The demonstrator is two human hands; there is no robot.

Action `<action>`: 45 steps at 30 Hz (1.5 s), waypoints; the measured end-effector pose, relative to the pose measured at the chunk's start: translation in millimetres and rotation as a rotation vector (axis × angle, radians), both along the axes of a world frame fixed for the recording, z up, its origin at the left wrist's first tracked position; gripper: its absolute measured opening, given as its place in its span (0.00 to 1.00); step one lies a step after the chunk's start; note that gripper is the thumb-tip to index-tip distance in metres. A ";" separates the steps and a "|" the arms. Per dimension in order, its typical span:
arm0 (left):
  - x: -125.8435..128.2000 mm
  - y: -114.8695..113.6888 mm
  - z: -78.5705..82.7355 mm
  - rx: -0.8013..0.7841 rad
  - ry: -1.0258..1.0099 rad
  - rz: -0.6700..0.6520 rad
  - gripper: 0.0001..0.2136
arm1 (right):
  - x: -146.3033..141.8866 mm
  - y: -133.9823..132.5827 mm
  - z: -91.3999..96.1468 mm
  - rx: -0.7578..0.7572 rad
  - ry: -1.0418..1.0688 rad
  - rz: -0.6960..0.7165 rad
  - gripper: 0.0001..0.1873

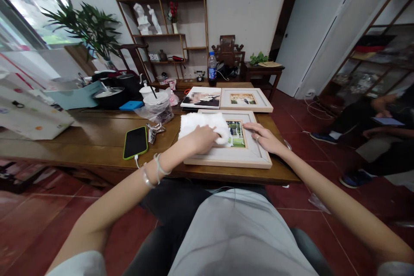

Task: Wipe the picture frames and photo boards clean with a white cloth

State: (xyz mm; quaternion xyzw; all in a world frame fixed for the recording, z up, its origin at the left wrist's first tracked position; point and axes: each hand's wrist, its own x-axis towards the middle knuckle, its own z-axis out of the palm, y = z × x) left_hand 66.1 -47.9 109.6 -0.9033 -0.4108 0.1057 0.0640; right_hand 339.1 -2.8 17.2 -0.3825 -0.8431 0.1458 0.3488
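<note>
A light wooden picture frame (263,161) with a wide pale mat and a small photo (237,134) lies flat on the table in front of me. My left hand (204,138) presses a fluffy white cloth (194,123) onto the frame's left part, with its fingers bent into the fabric. The cloth and hand hide the photo's left side. My right hand (265,139) rests flat on the frame's right side, fingers stretched out and fingertips beside the photo's edge.
Behind lie a second frame (267,102) and a photo panel (197,98). A cola bottle (212,69) stands farther back. To the left are a charging phone (136,142), a bagged cup (155,102), a black pot (111,97) and a white box (29,114). Other people sit at right.
</note>
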 end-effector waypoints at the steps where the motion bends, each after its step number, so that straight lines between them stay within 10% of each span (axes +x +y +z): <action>1: -0.3 -17.3 6.7 -0.068 0.001 -0.035 0.12 | 0.2 0.1 -0.4 0.005 -0.001 0.001 0.23; 8: -0.8 -78.3 12.8 -0.095 -0.186 -0.165 0.11 | 1.4 3.5 -4.9 0.023 0.002 0.003 0.24; 19: -1.2 61.2 -40.9 0.295 -0.179 0.024 0.17 | 2.1 4.7 -5.8 0.020 0.001 0.010 0.25; 24: -1.8 88.5 -44.6 0.310 -0.203 -0.060 0.17 | 1.4 3.1 -4.5 0.014 0.017 0.016 0.25; 28: 0.9 65.3 -35.8 0.194 -0.170 -0.072 0.15 | 0.2 2.1 -3.5 0.010 0.019 0.016 0.24; 38: -4.3 -75.0 10.3 -0.153 -0.224 -0.189 0.12 | 0.7 1.3 -2.6 0.028 -0.006 0.007 0.24; 45: 11.7 -48.7 -13.9 -0.069 -0.241 -0.101 0.14 | 0.5 2.7 -3.9 0.023 0.006 -0.001 0.23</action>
